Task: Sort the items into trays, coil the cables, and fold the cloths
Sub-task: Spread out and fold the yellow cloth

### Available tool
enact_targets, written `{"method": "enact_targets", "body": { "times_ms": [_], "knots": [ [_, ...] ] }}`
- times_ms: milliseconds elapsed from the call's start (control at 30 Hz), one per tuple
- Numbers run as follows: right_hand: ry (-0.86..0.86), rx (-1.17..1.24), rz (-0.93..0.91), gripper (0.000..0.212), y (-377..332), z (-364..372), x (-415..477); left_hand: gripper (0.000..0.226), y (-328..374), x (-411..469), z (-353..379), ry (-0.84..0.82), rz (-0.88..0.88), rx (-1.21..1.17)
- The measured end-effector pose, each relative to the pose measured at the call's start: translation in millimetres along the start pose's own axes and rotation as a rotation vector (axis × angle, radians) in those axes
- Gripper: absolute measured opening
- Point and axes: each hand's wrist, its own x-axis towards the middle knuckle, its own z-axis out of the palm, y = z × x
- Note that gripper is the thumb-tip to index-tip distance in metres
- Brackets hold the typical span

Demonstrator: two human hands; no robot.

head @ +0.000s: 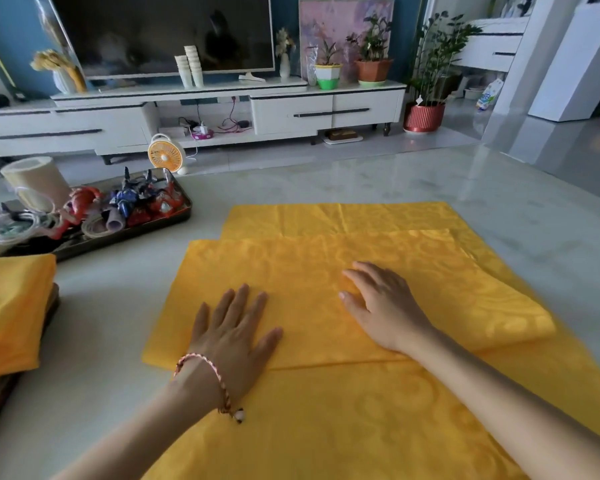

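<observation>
Yellow cloth (pixel 326 410) is spread out on the desk (pixel 499 188) right in front of me. Part of it is doubled over, so there's a folded panel (pixel 413 271) lying on top of the bottom layer. The lower layer pokes out past it at the back and on the right, so the fold isn't exactly square, lol.

My left hand (pixel 234 336) is flat on the left part of that panel, fingers (pixel 241 299) straight and spread wide, holding nothing, just pressing down. My right hand (pixel 383 306) is palm down nearer the middle, fingers closer together and only slightly bent, not gripping anything either. The fabric looks shiny and slippery, so I reckon one palm pins the layer while the other flattens it, otherwise the top would slide off line.

Off at the left edge of the desk there's a stack of folded yellow cloths (pixel 11 317), parked out of the way. It seems to sit on something dark, can't tell what. Behind it is the dark tray (pixel 136 230) with the toy figures (pixel 136 202) in it, and coiled cables (pixel 11 226) bunched at its left end.

So sorting and coiling look mostly done, and this cloth is what's left. The next fold wants those edges lined up first.
</observation>
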Motion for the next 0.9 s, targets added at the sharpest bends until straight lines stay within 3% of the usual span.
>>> {"method": "enact_targets", "body": {
  "times_ms": [267,400,533,667,900],
  "knots": [
    [0.036,0.006,-0.001,0.046,-4.6,-1.2,-3.0,0.065,-78.8,-44.0,-13.4,-0.067,-0.254,-0.050],
    [0.075,-0.171,0.015,0.042,-14.5,-2.2,-9.1,0.059,-73.9,-53.4,-23.0,-0.001,-0.397,-0.032],
    [0.139,-0.082,-0.174,0.045,-54.5,-3.3,-10.7,0.049,-42.8,-49.4,-34.9,0.228,-0.241,0.008],
    [-0.029,0.119,-0.314,0.046,-93.1,3.2,-25.8,0.055,4.4,-43.5,-16.4,0.095,-0.065,-0.063],
    [-0.241,-0.033,-0.070,0.067,-41.2,5.7,-34.3,0.065,-4.0,-39.2,2.6,-0.002,-0.196,-0.032]
  ]
}}
